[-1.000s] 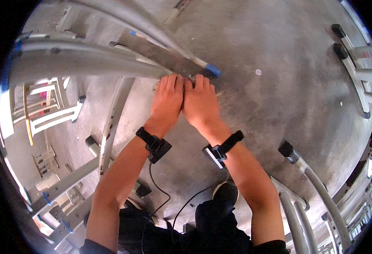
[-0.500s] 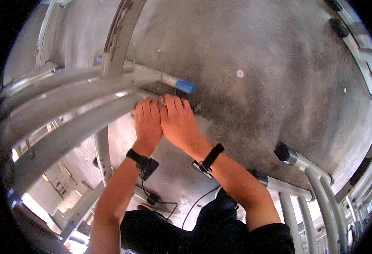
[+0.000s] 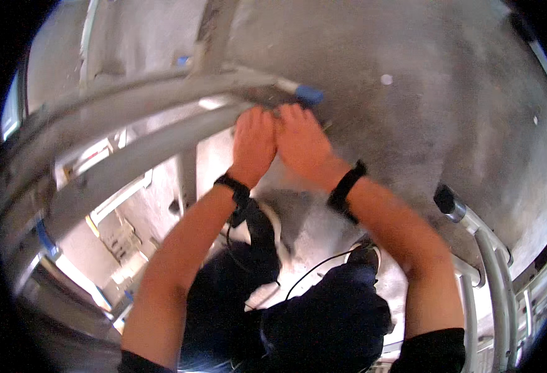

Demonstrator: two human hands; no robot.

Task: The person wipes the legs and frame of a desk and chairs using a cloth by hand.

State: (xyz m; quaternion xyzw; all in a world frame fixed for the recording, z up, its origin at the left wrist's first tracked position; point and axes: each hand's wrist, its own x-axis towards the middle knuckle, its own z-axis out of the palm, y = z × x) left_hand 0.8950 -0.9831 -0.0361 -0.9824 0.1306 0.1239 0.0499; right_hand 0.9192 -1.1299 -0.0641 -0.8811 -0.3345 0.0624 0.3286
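My left hand (image 3: 254, 143) and my right hand (image 3: 304, 146) are side by side, thumbs inward, at the near end of a grey metal frame (image 3: 143, 152). The fingers of both curl over the frame's end, and their tips are hidden beneath or behind it. Just beyond my right fingers a tube of the frame ends in a blue cap or wrap (image 3: 309, 94). Long grey rails run from my hands toward the lower left. Each wrist wears a black band (image 3: 346, 189), and the picture is a little blurred.
A post (image 3: 214, 37) rises at the frame's far side. To the right stands another tubular metal rack with a black-capped foot (image 3: 449, 202). A black cable (image 3: 310, 270) loops by my shoe (image 3: 365, 255). A small pale disc (image 3: 386, 79) lies on the grey concrete floor.
The view has shifted, so hands, frame and floor sit higher and further right in it. My legs and shoes show more. Both hands keep the same place on the frame.
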